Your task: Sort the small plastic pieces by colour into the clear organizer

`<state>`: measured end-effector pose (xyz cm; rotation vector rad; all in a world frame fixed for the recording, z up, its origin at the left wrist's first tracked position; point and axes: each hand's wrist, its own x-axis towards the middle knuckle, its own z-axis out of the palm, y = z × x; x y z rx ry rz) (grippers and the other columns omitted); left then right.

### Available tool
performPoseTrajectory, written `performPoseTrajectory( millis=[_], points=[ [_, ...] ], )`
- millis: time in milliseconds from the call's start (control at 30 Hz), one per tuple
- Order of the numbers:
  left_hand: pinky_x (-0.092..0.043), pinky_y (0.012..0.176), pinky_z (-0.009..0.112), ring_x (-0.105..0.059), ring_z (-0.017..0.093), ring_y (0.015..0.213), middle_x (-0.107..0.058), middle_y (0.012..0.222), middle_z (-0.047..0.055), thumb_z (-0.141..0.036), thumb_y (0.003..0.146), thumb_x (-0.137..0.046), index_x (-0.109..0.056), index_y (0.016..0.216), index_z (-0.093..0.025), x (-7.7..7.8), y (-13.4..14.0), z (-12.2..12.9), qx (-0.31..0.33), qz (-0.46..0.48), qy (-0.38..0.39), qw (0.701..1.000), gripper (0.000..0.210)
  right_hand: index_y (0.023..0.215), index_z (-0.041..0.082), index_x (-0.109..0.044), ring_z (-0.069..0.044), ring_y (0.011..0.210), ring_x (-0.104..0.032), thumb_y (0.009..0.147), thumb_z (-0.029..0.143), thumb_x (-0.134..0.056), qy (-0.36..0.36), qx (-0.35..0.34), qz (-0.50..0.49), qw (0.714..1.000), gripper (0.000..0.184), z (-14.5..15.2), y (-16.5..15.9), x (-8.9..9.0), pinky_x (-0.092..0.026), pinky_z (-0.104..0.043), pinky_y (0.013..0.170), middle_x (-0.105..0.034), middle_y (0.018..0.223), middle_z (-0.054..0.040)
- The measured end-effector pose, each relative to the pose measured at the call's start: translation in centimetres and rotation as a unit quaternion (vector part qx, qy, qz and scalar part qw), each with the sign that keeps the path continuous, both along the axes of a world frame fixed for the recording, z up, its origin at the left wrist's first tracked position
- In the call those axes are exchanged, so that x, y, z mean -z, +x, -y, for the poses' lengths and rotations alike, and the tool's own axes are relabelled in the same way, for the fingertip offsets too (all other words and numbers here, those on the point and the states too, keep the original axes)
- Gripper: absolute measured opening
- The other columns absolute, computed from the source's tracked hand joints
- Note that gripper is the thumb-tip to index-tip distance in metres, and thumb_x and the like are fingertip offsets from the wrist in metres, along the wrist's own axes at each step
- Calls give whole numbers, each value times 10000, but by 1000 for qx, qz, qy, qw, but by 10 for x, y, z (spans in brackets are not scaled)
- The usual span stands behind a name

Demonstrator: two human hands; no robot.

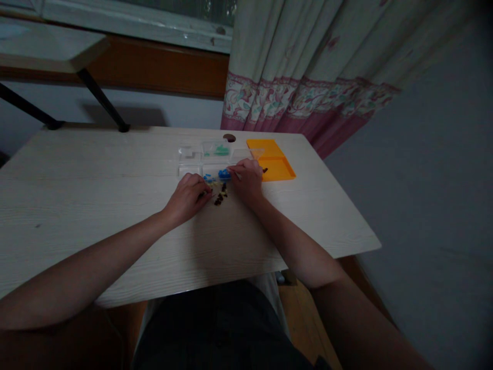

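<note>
My left hand (188, 197) rests at the near edge of a clear divided plastic box (190, 161), its fingers curled and pressed together beside a few small dark pieces (219, 199). Whatever those fingertips hold, if anything, is too small to make out. Over the box's right side is my right hand (246, 177), closed in a pinch at a heap of small blue pieces (224, 174); its grip contents are hidden. Small green pieces (221, 150) sit in a rear compartment. Pale yellow bits (214, 183) lie near the left fingertips.
An orange tray (279, 169) with a dark piece (265, 170) in it stands right of the box. Behind lies a round brown object (229, 137). A raised shelf (54, 49) on black legs stands back left, and a curtain (277, 97) hangs behind the table (115, 216).
</note>
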<state>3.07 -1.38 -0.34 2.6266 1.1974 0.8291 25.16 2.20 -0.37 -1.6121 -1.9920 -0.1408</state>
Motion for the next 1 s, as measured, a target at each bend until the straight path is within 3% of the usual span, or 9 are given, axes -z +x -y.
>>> performPoseTrajectory(
  millis=[267, 500, 867, 1000],
  points=[
    [-428, 864, 408, -490, 242, 937, -579, 959, 94, -307, 921, -528, -657, 908, -156, -1, 0, 2, 1, 9, -5, 1000, 200, 954, 271, -722, -230, 979, -468, 974, 436, -416, -15, -4, 8, 1000, 348, 1, -1, -2, -325, -383, 861, -623, 1001, -54],
    [-424, 867, 427, -497, 244, 932, -580, 943, 95, -318, 926, -509, -662, 926, -162, -1, -1, 1, -4, 34, -3, 999, 218, 970, 268, -722, -222, 959, -478, 967, 429, -439, 27, -30, -28, 999, 326, 3, -1, -4, -330, -372, 849, -631, 953, -48],
    [-422, 858, 398, -504, 223, 918, -562, 889, 70, -320, 934, -505, -654, 899, -176, 0, -3, -1, -19, 86, -5, 996, 210, 1000, 267, -732, -185, 938, -540, 952, 392, -472, 47, -210, -31, 976, 292, 15, -8, -7, -339, -366, 916, -661, 906, -33],
    [-421, 854, 391, -505, 212, 901, -555, 870, 59, -336, 939, -504, -648, 882, -182, 0, -3, -1, -28, 105, -8, 994, 218, 1040, 283, -725, -188, 961, -540, 938, 372, -485, 40, -244, -28, 969, 276, 16, -7, -7, -329, -379, 941, -656, 929, -33]
  ],
)
